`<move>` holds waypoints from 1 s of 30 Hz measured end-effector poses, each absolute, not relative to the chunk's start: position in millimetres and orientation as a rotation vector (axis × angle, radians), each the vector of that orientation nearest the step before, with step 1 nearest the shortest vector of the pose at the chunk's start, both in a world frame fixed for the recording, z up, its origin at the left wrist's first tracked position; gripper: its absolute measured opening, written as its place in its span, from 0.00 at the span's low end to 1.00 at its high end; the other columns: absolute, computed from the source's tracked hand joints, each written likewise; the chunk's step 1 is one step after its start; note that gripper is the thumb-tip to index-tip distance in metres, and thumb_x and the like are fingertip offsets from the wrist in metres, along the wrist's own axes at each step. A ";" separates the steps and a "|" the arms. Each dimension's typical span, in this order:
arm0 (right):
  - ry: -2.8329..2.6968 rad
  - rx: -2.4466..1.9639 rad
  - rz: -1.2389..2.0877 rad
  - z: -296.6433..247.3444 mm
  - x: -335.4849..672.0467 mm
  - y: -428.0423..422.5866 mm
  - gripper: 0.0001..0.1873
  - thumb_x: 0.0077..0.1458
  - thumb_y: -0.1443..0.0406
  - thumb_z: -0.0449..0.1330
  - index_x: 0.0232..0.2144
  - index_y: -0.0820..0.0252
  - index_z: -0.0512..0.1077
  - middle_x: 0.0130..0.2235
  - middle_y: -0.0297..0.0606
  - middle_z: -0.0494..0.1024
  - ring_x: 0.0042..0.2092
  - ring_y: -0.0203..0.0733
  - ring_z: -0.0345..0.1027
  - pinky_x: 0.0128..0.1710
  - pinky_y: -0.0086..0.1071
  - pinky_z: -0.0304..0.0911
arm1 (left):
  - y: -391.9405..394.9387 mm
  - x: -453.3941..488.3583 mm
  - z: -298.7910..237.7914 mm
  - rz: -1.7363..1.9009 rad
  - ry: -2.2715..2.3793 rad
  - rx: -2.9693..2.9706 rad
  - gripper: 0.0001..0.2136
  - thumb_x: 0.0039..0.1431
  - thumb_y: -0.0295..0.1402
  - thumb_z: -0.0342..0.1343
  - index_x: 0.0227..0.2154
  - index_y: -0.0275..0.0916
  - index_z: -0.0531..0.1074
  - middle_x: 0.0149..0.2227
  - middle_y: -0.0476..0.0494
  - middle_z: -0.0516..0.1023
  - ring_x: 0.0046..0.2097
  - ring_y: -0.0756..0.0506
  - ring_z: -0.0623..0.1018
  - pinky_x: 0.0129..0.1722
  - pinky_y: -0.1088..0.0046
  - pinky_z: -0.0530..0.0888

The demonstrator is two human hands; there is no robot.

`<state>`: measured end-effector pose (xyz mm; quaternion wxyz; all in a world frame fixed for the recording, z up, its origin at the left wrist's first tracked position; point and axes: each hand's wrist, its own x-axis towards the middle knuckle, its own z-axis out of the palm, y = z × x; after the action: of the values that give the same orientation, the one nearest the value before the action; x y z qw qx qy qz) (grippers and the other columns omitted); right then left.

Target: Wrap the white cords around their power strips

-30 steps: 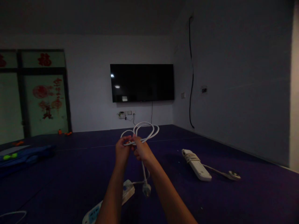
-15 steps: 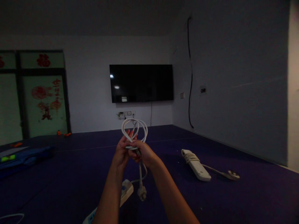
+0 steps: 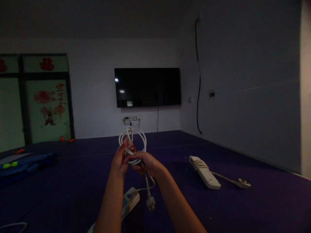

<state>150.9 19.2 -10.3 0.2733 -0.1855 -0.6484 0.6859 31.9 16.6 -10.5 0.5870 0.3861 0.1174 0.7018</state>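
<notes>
Both my hands are raised in front of me, gripping a coiled white power cable (image 3: 132,137). My left hand (image 3: 120,160) holds the bundle of loops from the left. My right hand (image 3: 144,161) is closed round the strand that crosses the coil. The cable's plug (image 3: 150,203) dangles below my hands. The cable runs down to a white power strip (image 3: 128,200) lying on the dark purple floor (image 3: 73,181), partly hidden by my left forearm.
A second white power strip (image 3: 205,173) with cable wrapped round it lies on the floor to the right, its plug (image 3: 243,183) beside it. A black TV (image 3: 147,86) hangs on the far wall. A blue object (image 3: 24,165) lies at left. A loose cable (image 3: 12,225) shows bottom left.
The loops have become smaller and tighter and shifted slightly left and lower. My hands have moved a little left, and the hanging plug has swung with them.
</notes>
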 end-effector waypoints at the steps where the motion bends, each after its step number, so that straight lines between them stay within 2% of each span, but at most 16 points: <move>1: -1.747 -0.513 1.874 -11.1 150.0 20.3 0.14 0.49 0.63 0.48 0.32 0.64 0.71 0.11 0.25 0.56 0.12 0.27 0.40 0.12 0.21 0.32 | 16.9 32.0 -10.2 1.627 0.272 0.908 0.15 0.47 0.29 0.59 0.41 0.38 0.71 0.22 0.53 0.71 0.23 0.55 0.71 0.22 0.83 0.69; 4: -1.752 -0.541 1.937 -12.7 149.3 22.8 0.12 0.50 0.64 0.48 0.30 0.62 0.69 0.10 0.25 0.57 0.11 0.27 0.41 0.11 0.20 0.33 | 17.8 32.9 -8.9 1.606 0.254 0.905 0.14 0.46 0.26 0.58 0.39 0.36 0.71 0.20 0.54 0.69 0.21 0.55 0.69 0.20 0.82 0.67; 8: -1.777 -0.533 1.919 -11.6 149.5 20.5 0.07 0.47 0.65 0.51 0.28 0.61 0.67 0.11 0.24 0.59 0.11 0.26 0.41 0.10 0.19 0.33 | 15.9 34.4 -4.8 1.593 0.195 0.880 0.09 0.53 0.27 0.52 0.37 0.37 0.71 0.17 0.56 0.63 0.18 0.55 0.65 0.18 0.82 0.63; 11: -1.771 -0.542 1.847 -9.3 148.7 15.6 0.04 0.44 0.65 0.54 0.24 0.61 0.64 0.11 0.24 0.60 0.11 0.25 0.42 0.10 0.19 0.33 | 11.3 34.6 -3.2 1.627 0.010 0.848 0.09 0.59 0.29 0.47 0.38 0.38 0.71 0.15 0.57 0.60 0.17 0.55 0.63 0.18 0.81 0.62; 14: -1.741 -0.549 1.756 -9.6 147.5 13.5 0.06 0.40 0.65 0.58 0.22 0.61 0.64 0.11 0.25 0.62 0.11 0.25 0.44 0.10 0.19 0.35 | 6.5 32.6 -4.6 1.688 -0.189 0.825 0.11 0.62 0.31 0.43 0.38 0.39 0.71 0.14 0.58 0.59 0.15 0.56 0.61 0.19 0.80 0.62; 17: -1.742 -0.491 1.690 -13.8 145.9 17.3 0.09 0.40 0.62 0.60 0.23 0.63 0.65 0.11 0.28 0.66 0.11 0.25 0.47 0.10 0.19 0.39 | 4.0 28.9 -6.9 1.727 -0.287 0.818 0.10 0.62 0.33 0.44 0.37 0.38 0.70 0.13 0.60 0.58 0.15 0.57 0.62 0.23 0.79 0.64; 20: -1.659 -0.479 1.622 -18.0 143.4 22.4 0.14 0.40 0.60 0.62 0.27 0.63 0.65 0.12 0.28 0.67 0.11 0.27 0.51 0.11 0.20 0.42 | 3.9 25.9 -8.3 1.736 -0.367 0.814 0.09 0.61 0.32 0.46 0.40 0.40 0.69 0.13 0.61 0.60 0.16 0.58 0.64 0.25 0.80 0.64; 24: -1.543 -0.460 1.594 -18.9 141.8 24.2 0.30 0.39 0.59 0.65 0.45 0.60 0.61 0.19 0.28 0.73 0.16 0.30 0.61 0.12 0.19 0.44 | 5.4 25.2 -7.9 1.694 -0.445 0.767 0.10 0.63 0.30 0.42 0.41 0.38 0.68 0.15 0.60 0.64 0.17 0.58 0.66 0.25 0.80 0.65; 26: -1.623 -0.406 1.640 -18.6 143.0 24.1 0.32 0.43 0.57 0.63 0.49 0.59 0.59 0.18 0.28 0.72 0.14 0.28 0.58 0.12 0.19 0.40 | 5.7 26.4 -5.9 1.674 -0.441 0.729 0.11 0.63 0.29 0.41 0.39 0.37 0.68 0.16 0.58 0.66 0.18 0.57 0.66 0.23 0.81 0.65; 30: -1.768 -0.331 1.710 -19.8 147.8 26.2 0.25 0.50 0.57 0.57 0.49 0.60 0.62 0.15 0.26 0.69 0.10 0.24 0.45 0.12 0.20 0.35 | 5.2 30.4 1.1 1.712 -0.272 0.681 0.13 0.61 0.23 0.39 0.35 0.35 0.70 0.23 0.51 0.72 0.21 0.57 0.69 0.21 0.81 0.67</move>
<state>147.8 26.2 -19.8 0.3240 -0.1262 -0.6740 0.6518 30.4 5.2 1.1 0.5970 0.2933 -0.1171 0.7375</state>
